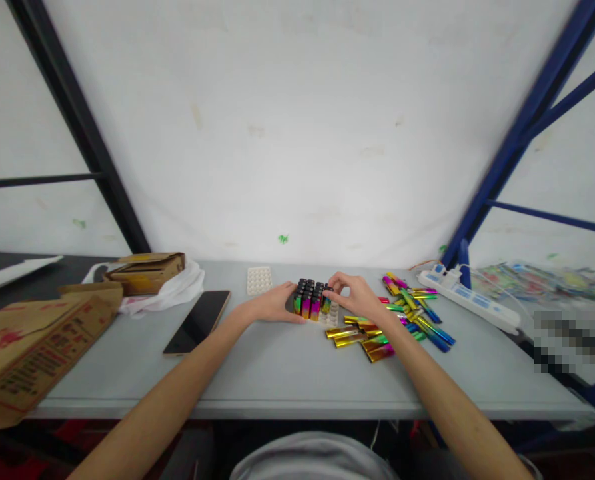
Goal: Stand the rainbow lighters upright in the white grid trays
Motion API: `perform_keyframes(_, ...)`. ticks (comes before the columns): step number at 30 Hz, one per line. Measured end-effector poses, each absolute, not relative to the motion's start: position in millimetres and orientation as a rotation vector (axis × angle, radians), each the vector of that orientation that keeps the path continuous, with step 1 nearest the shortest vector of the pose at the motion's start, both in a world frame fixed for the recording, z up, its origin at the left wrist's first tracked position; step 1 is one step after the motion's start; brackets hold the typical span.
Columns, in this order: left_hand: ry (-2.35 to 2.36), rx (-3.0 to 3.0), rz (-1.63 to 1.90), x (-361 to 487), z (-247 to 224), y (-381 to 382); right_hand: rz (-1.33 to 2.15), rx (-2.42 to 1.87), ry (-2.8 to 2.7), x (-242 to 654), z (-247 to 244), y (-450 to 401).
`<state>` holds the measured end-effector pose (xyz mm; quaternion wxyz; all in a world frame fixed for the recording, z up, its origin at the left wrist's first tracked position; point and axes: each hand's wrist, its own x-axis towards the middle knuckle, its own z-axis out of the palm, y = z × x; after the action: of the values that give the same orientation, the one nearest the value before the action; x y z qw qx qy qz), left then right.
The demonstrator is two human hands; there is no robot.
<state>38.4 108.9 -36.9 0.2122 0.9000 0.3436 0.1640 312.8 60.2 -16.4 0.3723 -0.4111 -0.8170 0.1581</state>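
A block of black-topped lighters (307, 301) with shiny, multicoloured bodies stands upright in rows in a white socketed tray (331, 316). My left hand (278, 303) is curved around the left side of this block, thumb along the front and fingers behind, steadying it. At the block's right end, my right hand (353, 293) pinches a lighter (326, 292) by its black top; the fingers partly hide it. Several sockets at the tray's front right hold nothing. To the right of the tray lies a loose heap of shiny metallic pieces (377, 333) in gold, blue, green and pink.
A second white socketed tray (260, 281) lies behind my left hand. Left of it are a dark phone or tablet (198, 323), a white plastic bag (180, 288) and cardboard boxes (52, 340). A white power strip (470, 298) runs along the right side of the grey table (277, 380).
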Motion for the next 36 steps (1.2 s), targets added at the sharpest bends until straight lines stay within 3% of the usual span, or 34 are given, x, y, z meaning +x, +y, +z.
perform_keyframes(36,0.926,2.492,0.489,39,-35,108,0.343,-1.103,-2.100,324,-8,62)
